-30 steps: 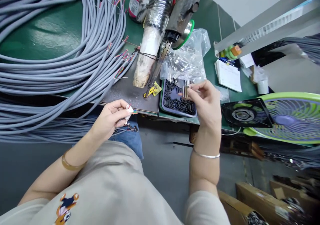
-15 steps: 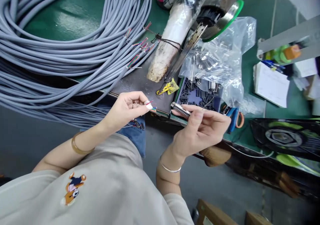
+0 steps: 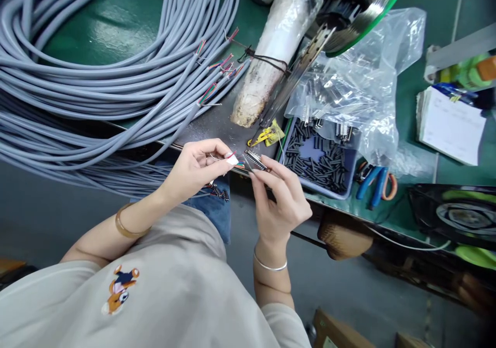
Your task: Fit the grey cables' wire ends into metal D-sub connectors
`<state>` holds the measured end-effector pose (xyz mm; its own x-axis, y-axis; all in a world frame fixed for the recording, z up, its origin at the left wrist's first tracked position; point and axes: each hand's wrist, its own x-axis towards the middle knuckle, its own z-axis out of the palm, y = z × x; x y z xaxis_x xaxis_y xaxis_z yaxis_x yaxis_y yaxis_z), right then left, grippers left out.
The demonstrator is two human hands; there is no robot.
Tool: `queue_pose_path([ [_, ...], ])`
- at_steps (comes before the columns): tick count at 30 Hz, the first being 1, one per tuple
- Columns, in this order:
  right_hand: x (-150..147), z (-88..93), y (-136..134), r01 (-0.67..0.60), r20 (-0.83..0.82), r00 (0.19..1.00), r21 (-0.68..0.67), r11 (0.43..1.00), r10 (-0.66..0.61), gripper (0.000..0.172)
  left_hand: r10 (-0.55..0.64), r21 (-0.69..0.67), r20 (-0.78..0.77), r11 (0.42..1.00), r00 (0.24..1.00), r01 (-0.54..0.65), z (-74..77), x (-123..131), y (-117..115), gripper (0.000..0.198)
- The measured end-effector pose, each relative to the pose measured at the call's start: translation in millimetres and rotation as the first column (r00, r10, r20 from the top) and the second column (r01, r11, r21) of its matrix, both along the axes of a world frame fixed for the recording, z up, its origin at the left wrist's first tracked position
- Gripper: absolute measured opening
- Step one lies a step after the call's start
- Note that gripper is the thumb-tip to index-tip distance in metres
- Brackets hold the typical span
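My left hand (image 3: 199,166) pinches the end of a cable, most of which my fingers hide. Thin coloured wires (image 3: 241,164) fan out past the fingertips, with a red one angled upward. Close to their right, a small metal multi-pin connector (image 3: 256,160) lies at the fingertips of my right hand (image 3: 281,195), thumb below and fingers above. A thin silvery strand also shows at that thumb. The wire tips and the connector are nearly together; whether they touch I cannot tell.
Coiled grey cables (image 3: 116,97) cover the left side. A wrapped white bundle (image 3: 265,64) and solder spool (image 3: 372,22) stand behind. Right are a blue tray (image 3: 351,175) of black sleeves, clear plastic bags (image 3: 382,95), blue-handled pliers (image 3: 375,185) and a notepad (image 3: 451,123).
My right hand has brought the connector leftward to the wire ends, and its fingers have turned. My left hand stays almost in place. The camera view has shifted slightly, uncovering more of the tray.
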<state>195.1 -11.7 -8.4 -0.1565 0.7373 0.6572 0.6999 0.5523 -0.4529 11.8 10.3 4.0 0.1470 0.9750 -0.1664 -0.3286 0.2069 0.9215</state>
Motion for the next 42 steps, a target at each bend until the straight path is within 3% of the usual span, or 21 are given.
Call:
queue_pose_path([
  [3,1.2,-1.6,0.7,-0.061,0.046,0.997,0.011,0.998,0.061,0.024,-0.005,-0.025,0.008,1.000,1.000,0.005,-1.1,-1.0,1.0,0.018],
  [8,0.0,0.5,-1.4,-0.100,-0.015,0.995,-0.008,0.995,0.100,0.025,-0.033,-0.068,0.033,0.997,0.999,0.035,-2.9,-1.1,1.3,0.019],
  [12,-2.9,1.1,-1.6,-0.054,-0.156,0.987,-0.027,0.998,0.049,0.022,-0.049,-0.087,0.089,0.995,0.995,0.056,-3.7,0.1,0.7,0.019],
  [17,-4.4,-1.9,-1.8,-0.016,-0.368,0.928,-0.176,0.984,-0.050,0.011,-0.040,-0.107,0.104,0.993,0.994,0.051,-4.3,0.9,-0.3,0.018],
  [25,-4.4,-3.0,-4.1,-0.030,-0.377,0.925,-0.216,0.976,-0.055,0.010,-0.021,-0.108,0.098,0.994,0.995,0.032,-2.5,1.2,0.3,0.017],
  [34,-11.1,-8.3,-1.1,-0.074,-0.390,0.920,-0.258,0.963,-0.034,0.006,0.054,-0.015,-0.064,0.998,0.997,-0.055,-3.0,6.2,1.7,0.014],
  [42,-11.2,-9.3,10.1,-0.072,-0.362,0.932,-0.161,0.984,0.009,0.010,0.108,0.067,-0.115,0.993,0.988,-0.100,2.5,10.3,11.7,0.014],
])
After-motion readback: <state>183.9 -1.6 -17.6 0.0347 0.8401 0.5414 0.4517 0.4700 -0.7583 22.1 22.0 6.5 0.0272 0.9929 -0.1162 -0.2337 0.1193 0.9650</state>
